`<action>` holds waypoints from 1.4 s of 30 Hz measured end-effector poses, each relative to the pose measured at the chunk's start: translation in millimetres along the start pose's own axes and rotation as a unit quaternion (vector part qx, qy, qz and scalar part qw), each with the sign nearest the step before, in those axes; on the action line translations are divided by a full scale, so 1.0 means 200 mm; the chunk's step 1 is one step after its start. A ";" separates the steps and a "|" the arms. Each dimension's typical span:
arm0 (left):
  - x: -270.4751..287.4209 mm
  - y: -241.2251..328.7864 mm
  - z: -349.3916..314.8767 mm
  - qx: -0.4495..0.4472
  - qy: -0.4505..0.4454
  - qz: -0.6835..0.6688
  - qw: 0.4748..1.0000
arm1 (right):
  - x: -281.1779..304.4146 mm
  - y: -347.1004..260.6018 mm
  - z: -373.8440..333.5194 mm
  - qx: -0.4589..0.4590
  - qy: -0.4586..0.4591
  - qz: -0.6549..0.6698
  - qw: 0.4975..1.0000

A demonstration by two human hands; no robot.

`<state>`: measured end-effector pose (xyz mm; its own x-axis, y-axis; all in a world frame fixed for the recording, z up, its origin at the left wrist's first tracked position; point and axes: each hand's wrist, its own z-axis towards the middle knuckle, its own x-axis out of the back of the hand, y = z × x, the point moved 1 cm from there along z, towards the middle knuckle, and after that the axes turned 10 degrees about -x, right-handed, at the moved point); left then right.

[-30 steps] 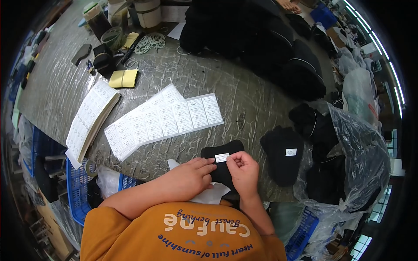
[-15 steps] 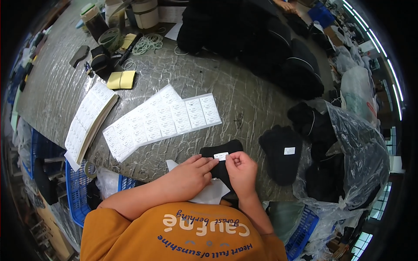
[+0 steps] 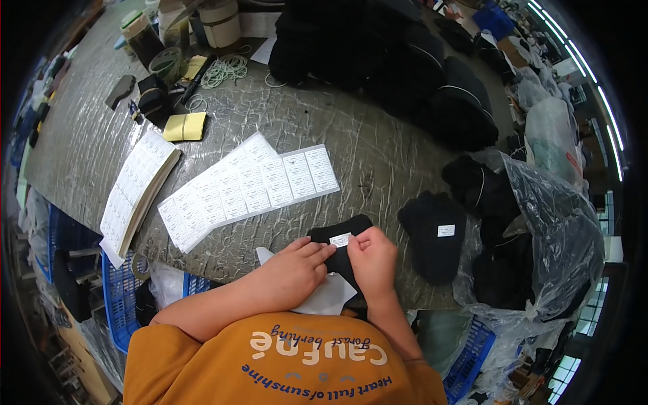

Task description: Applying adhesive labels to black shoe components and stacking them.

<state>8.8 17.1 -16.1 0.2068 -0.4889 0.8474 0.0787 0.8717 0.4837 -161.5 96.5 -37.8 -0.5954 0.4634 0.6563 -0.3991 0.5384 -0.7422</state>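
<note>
A dark knitted piece (image 3: 345,266), perhaps a folded glove, lies at the table's near edge in front of me. On it sits a small white label (image 3: 339,240). My right hand (image 3: 373,260) pinches the label's right end between thumb and fingertip. My left hand (image 3: 304,270) lies with fingers stretched flat across the piece, fingertips touching the label's left end. A white paper sheet (image 3: 332,295) shows from under my left hand; whether that hand grips it is hidden. To the right lies a similar dark piece (image 3: 428,260) bearing its own white label (image 3: 445,231).
Printed label sheets (image 3: 253,185) lie ahead, with a thick stack of sheets (image 3: 138,189) to their left. Tied black bundles (image 3: 466,111) fill the far right, and a clear plastic bag (image 3: 557,229) stands nearer. Blue crates (image 3: 120,300) stand below the table edge.
My right hand's fingers have shifted slightly at the label's right end. The view has moved a little; the label and my left hand keep their places on the dark piece.
</note>
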 end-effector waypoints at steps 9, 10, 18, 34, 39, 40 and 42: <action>0.04 0.00 0.03 -0.003 0.003 0.021 1.000 | 0.06 0.09 0.01 0.065 0.006 -0.027 0.997; 0.05 0.01 0.05 0.000 -0.005 0.017 1.000 | 0.05 0.09 0.01 0.029 0.001 -0.006 1.000; 0.00 -0.04 0.08 -0.002 -0.023 0.036 0.999 | 0.07 0.03 0.01 -0.053 0.017 0.039 0.998; -0.02 -0.01 0.05 0.011 0.049 -0.005 0.999 | 0.01 0.00 -0.04 0.047 0.003 0.006 0.999; -0.03 -0.02 0.05 0.010 0.042 0.007 0.999 | 0.00 0.02 -0.03 0.028 -0.006 -0.025 0.999; -0.04 -0.02 0.05 0.008 0.038 0.016 0.999 | 0.00 0.01 -0.02 0.026 -0.009 -0.036 0.999; -0.04 -0.01 0.06 0.006 0.035 0.023 0.999 | 0.00 0.03 -0.02 0.046 0.015 -0.021 0.999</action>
<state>-4.4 18.7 -21.5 0.2772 -0.4446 0.8517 0.0567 0.8925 0.4475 -161.5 102.5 -41.5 -0.5560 0.4630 0.6903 -0.4864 0.4922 -0.7219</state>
